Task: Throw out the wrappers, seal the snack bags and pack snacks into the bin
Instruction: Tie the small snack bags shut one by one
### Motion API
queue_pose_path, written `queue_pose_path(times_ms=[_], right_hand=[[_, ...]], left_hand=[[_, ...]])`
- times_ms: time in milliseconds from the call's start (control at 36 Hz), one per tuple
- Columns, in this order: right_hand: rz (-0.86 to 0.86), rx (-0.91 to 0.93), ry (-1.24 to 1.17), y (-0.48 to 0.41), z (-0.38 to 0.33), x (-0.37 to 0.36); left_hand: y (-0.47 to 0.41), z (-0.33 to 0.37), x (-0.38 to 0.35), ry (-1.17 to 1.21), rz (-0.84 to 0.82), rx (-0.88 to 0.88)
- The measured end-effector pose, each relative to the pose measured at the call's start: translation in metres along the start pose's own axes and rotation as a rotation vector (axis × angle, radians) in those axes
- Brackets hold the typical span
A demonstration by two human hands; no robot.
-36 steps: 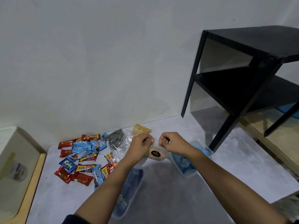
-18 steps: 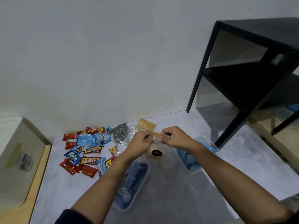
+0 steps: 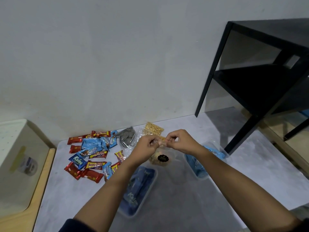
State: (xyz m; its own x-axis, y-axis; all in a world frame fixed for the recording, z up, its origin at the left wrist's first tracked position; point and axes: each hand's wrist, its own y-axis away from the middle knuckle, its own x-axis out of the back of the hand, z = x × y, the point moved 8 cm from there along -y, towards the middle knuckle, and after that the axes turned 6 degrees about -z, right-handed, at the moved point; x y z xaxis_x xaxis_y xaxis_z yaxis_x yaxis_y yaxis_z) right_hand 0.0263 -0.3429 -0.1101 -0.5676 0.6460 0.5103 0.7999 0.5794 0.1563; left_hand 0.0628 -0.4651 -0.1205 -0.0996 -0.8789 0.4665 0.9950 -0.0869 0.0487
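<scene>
Evidently, a clear snack bag (image 3: 160, 158) is held up between the hands, its top edge pinched by the left hand (image 3: 145, 144) and right hand (image 3: 179, 141) so it can be sealed. Loose wrapped snacks (image 3: 91, 154) lie left of them; a clear bin (image 3: 154, 177) waits below.

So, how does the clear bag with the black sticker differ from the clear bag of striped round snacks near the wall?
The bag with the black sticker is held up by its top edge between the left hand and right hand; the striped-snack bag lies flat on the table, untouched. The first holds pale brown pieces, the second black-and-white spiral rounds. Only the first has a sticker visible. Both are clear plastic.
</scene>
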Motion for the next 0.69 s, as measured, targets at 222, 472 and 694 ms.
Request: queue_pose_path(times_ms=[222, 472, 694], right_hand=[[-0.086, -0.148, 0.038, 0.005, 0.019, 0.006], [0.016, -0.195, 0.004, 0.013, 0.029, 0.013], [0.164, -0.197, 0.036, 0.017, 0.039, 0.018]], left_hand=[[0.0, -0.01, -0.001, 0.03, 0.017, 0.028], [-0.005, -0.012, -0.007, 0.037, 0.059, 0.016], [0.002, -0.021, -0.007, 0.211, 0.345, 0.103]])
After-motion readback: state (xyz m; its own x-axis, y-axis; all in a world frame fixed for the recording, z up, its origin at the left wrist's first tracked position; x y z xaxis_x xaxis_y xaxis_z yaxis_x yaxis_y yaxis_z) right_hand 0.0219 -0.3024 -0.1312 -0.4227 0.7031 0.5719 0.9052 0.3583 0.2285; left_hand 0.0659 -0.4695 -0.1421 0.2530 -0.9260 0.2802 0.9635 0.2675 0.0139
